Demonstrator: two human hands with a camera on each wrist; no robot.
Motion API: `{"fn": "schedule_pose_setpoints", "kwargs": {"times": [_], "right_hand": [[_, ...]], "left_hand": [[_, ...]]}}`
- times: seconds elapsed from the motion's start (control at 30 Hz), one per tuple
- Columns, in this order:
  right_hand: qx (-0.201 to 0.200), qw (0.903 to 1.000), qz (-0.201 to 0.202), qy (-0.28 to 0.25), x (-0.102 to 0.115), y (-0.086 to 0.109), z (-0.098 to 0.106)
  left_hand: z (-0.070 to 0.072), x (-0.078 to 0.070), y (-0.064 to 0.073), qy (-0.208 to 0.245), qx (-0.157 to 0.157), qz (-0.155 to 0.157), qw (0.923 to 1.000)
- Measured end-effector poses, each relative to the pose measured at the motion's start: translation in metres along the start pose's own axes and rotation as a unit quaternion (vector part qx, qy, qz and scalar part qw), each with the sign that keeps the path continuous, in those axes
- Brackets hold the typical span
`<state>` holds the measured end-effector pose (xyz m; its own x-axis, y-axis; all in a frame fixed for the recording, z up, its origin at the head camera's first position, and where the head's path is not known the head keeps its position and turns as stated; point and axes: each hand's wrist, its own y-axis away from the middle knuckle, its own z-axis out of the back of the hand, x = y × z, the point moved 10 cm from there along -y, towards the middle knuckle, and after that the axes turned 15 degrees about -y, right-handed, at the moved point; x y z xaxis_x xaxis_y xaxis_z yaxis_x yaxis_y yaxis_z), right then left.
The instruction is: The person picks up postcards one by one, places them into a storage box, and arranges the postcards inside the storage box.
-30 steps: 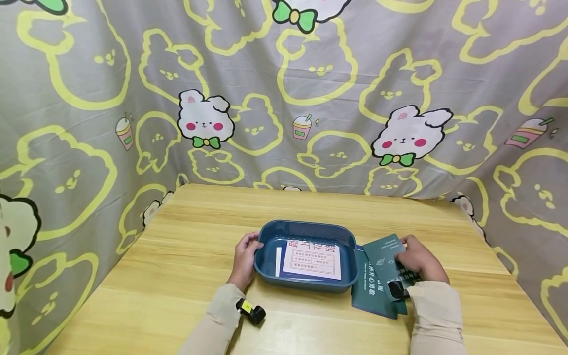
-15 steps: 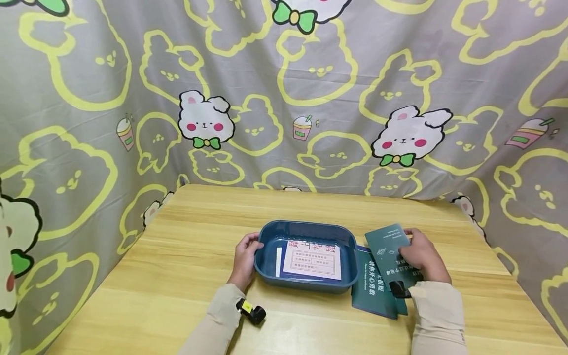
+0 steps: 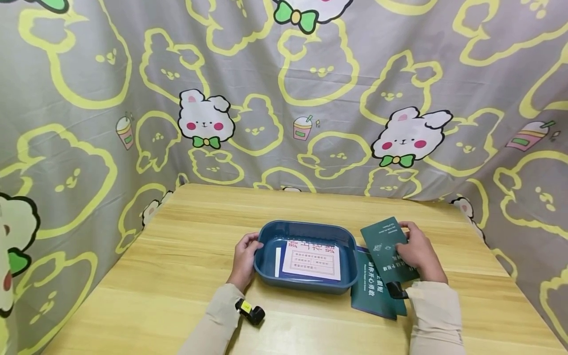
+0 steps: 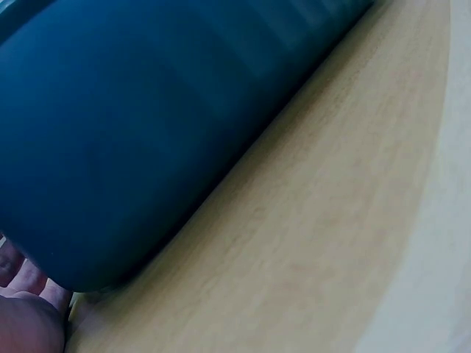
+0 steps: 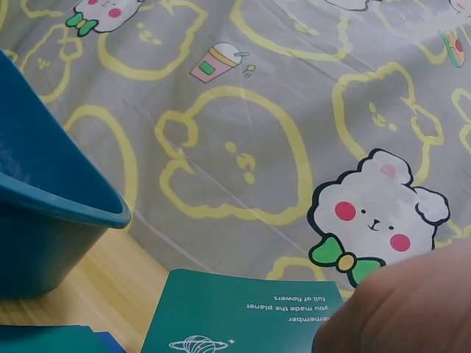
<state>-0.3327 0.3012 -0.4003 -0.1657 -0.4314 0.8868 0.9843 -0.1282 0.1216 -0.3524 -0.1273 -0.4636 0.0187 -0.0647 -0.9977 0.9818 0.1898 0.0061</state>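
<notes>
A dark blue plastic basin stands on the table. My left hand holds its left end, with the thumb at the rim; fingers also show against its end in the left wrist view. In the basin lies a pale card with red print, over a dark blue-edged piece. My right hand pinches a dark green card with white print by its right edge, thumb on top. The held card is raised over other green cards, which lie fanned beside the basin's right end and are partly covered.
The wood-grained table reaches back to a grey curtain with rabbit prints. More curtain hangs along both sides. A black wrist camera sits on the left sleeve, and another is on the right.
My right hand has raised the green card a little away from the cards beneath, shifting it toward the back and turning it slightly. The left hand and the basin have stayed in place.
</notes>
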Motion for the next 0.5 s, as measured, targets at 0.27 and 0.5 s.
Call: {"fn": "schedule_pose_setpoints", "kwargs": {"times": [0.27, 0.5], "right_hand": [[-0.004, 0.9998, 0.019, -0.003, 0.008, 0.003, 0.000], [-0.018, 0.9980, 0.060, -0.003, 0.021, 0.006, 0.000]], "left_hand": [[-0.001, -0.001, 0.000, -0.005, 0.004, -0.001, 1.0000], [-0.001, 0.000, 0.000, -0.004, 0.004, 0.001, 1.0000]]}}
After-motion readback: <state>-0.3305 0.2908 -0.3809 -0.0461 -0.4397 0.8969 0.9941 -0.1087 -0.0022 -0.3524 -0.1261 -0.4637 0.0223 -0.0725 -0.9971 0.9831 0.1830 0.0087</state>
